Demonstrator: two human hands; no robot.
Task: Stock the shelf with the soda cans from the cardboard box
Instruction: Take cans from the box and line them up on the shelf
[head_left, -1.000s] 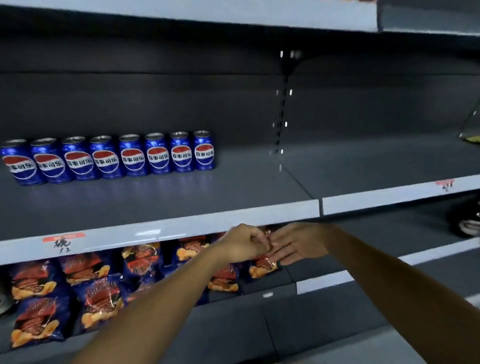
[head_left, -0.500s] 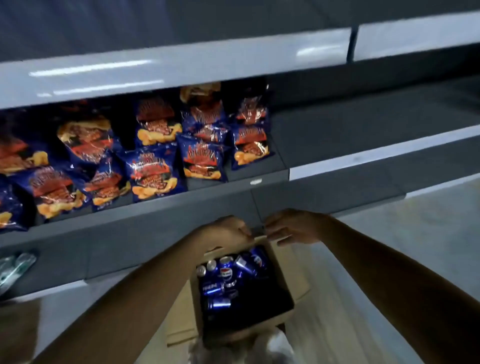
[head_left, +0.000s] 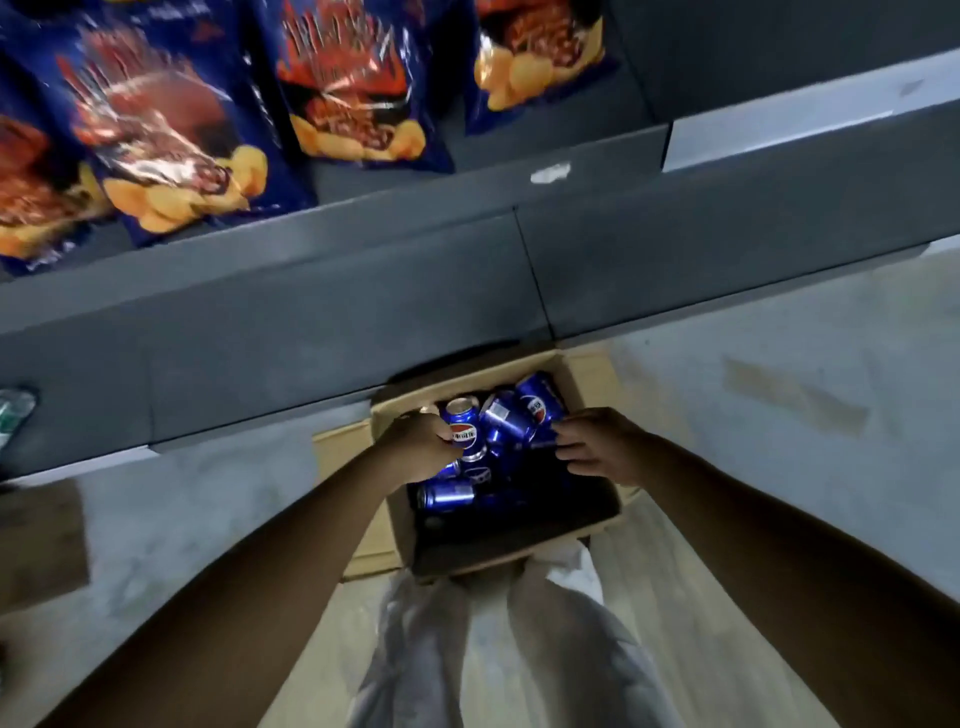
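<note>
An open cardboard box (head_left: 582, 535) stands on the floor against the base of the shelf unit. Several blue soda cans (head_left: 506, 418) lie jumbled in its far half. My left hand (head_left: 421, 447) reaches in from the left and its fingers curl round an upright blue can (head_left: 464, 423) with a red and white logo. My right hand (head_left: 597, 447) reaches in from the right, with its fingertips on a can (head_left: 537, 402) at the box's far right corner; whether it grips that can is unclear.
The dark grey bottom shelf (head_left: 311, 291) runs across above the box. Several blue crisp bags (head_left: 171, 130) lie on the shelf at top left. Pale floor (head_left: 753, 415) spreads to the right. My legs (head_left: 519, 649) stand just below the box.
The view has dropped from the shelf with the row of cans down to the box on the floor. Both hands went from touching each other to reaching into the box.
</note>
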